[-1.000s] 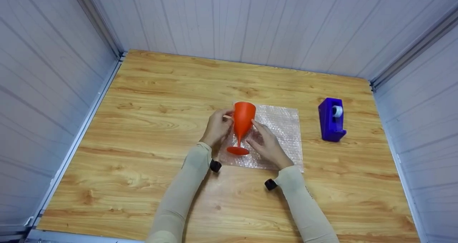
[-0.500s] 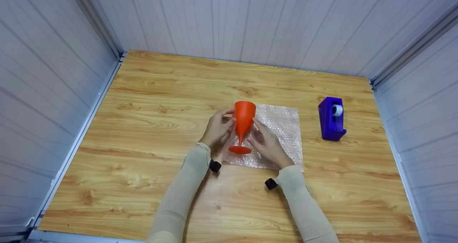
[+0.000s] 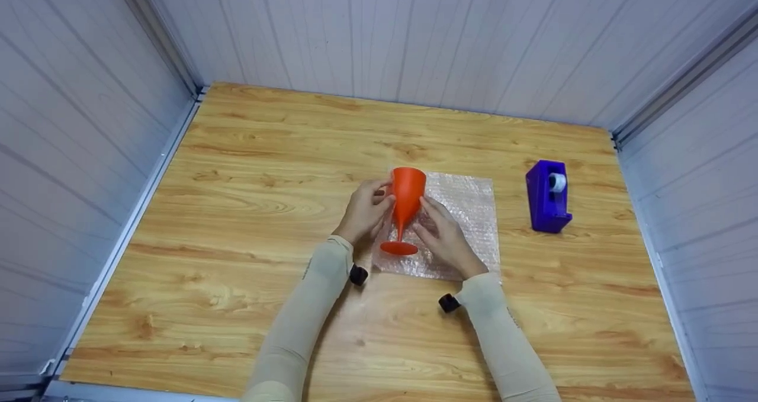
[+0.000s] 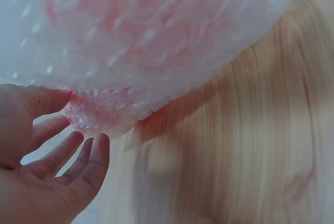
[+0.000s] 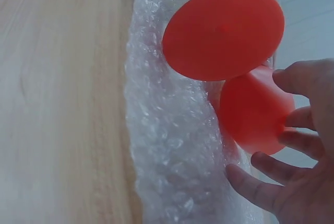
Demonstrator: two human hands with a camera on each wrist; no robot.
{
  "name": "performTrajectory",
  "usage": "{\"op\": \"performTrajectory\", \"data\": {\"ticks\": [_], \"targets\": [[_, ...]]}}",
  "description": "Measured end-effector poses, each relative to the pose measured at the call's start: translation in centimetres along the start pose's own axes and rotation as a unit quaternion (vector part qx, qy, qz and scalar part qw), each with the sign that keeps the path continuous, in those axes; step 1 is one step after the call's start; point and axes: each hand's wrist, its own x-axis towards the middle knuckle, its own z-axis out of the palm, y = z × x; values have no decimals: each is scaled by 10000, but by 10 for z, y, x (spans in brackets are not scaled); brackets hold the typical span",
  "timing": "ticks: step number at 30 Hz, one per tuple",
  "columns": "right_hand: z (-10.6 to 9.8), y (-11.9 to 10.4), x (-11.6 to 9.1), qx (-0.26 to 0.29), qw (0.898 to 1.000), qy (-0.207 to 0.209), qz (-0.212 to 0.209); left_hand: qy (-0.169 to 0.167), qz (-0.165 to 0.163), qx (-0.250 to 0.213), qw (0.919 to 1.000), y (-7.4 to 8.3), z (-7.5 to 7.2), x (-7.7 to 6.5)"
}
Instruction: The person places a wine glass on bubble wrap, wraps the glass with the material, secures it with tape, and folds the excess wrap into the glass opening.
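Note:
An orange-red goblet point(image 3: 408, 189) lies tilted on a sheet of clear bubble wrap point(image 3: 465, 212), its flat round foot toward me. At the goblet's left side, my left hand point(image 3: 362, 209) holds the raised edge of the wrap against the bowl with bent fingers and thumb. In the left wrist view the lifted wrap point(image 4: 156, 36) covers the goblet, which shows through as red. My right hand point(image 3: 444, 236) touches the bowl's right side with its fingertips. From the right wrist, the goblet's foot point(image 5: 224, 33) faces the camera, with loosely spread fingers point(image 5: 255, 185) beside the bowl and wrap.
A blue tape dispenser point(image 3: 548, 198) with a white roll stands to the right of the wrap. Everything rests on a wood-grain table point(image 3: 266, 153). Pale panel walls point(image 3: 379, 41) enclose its back and sides.
The goblet has shifted slightly to the right, and my left hand has moved right with the wrap's left edge. The right hand has stayed nearly still.

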Motion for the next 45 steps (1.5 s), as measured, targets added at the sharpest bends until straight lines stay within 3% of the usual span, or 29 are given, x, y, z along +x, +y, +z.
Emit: {"op": "performTrajectory", "data": {"ticks": [16, 22, 28, 45], "targets": [[-11, -1, 1, -181, 9997, -131, 103, -161, 520, 264, 9982, 5, 7, 2], [-12, 1, 1, -275, 9996, 4, 52, -343, 447, 400, 9976, 8, 7, 2], [-14, 3, 0, -281, 9994, -170, 70, -337, 567, 569, 9962, 8, 9, 3], [-15, 5, -4, -14, 9998, -198, 100, -137, 1251, 1532, 9801, 13, 13, 5]]}}
